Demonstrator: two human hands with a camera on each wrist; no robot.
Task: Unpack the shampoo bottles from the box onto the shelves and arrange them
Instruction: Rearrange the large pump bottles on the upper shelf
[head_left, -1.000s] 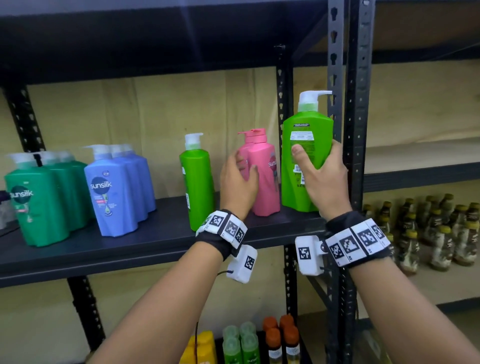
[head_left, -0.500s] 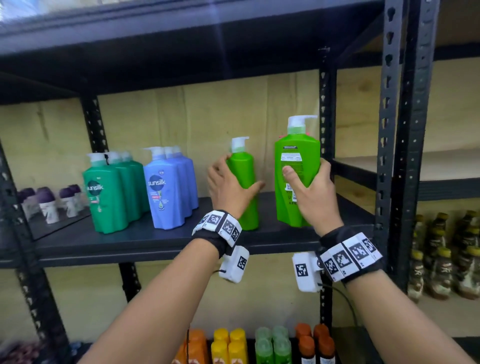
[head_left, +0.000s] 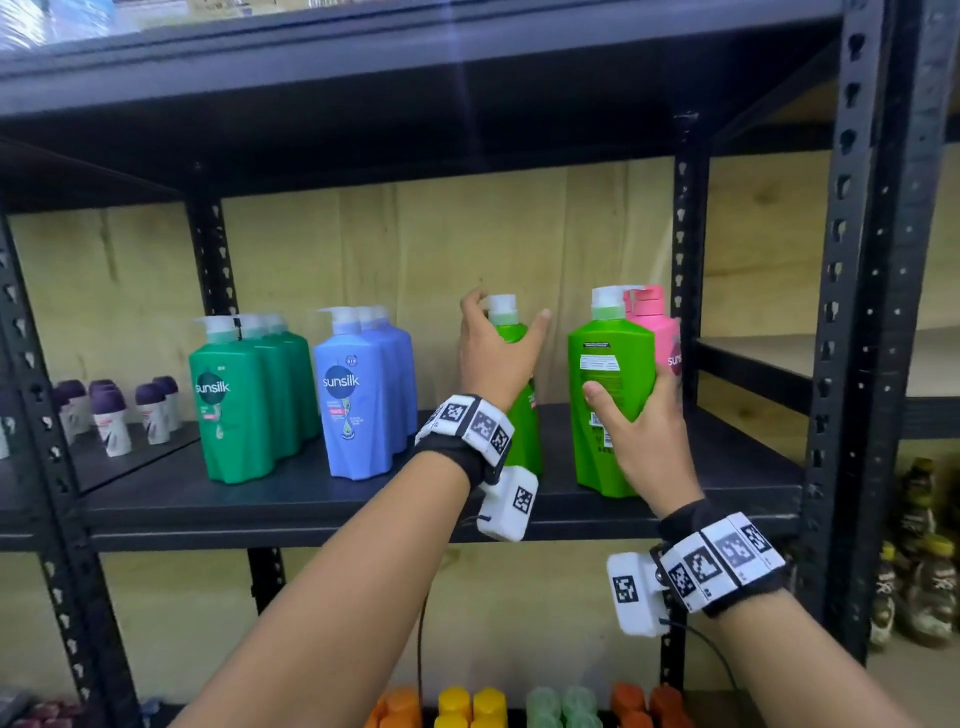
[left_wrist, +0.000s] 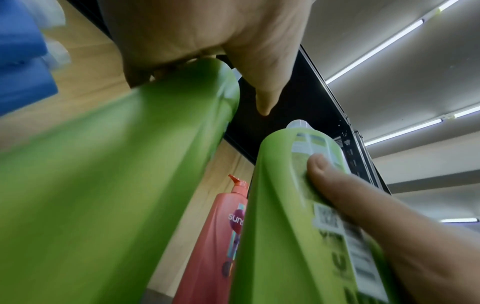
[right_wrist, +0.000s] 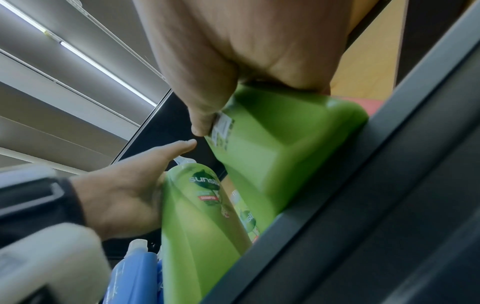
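green bottles on shelf, gripped by l + r hand.

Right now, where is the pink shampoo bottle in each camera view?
Head: pink plastic shampoo bottle right of centre, behind the right hand's lime-green bottle.
Left wrist: lower centre.
Right wrist: only a pink sliver, right of centre.
Shared landmark: that lime-green bottle.

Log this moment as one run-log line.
left hand: grips slim green shampoo bottle | right hand: grips wide green shampoo bottle | both upright on shelf | pink Sunsilk bottle behind
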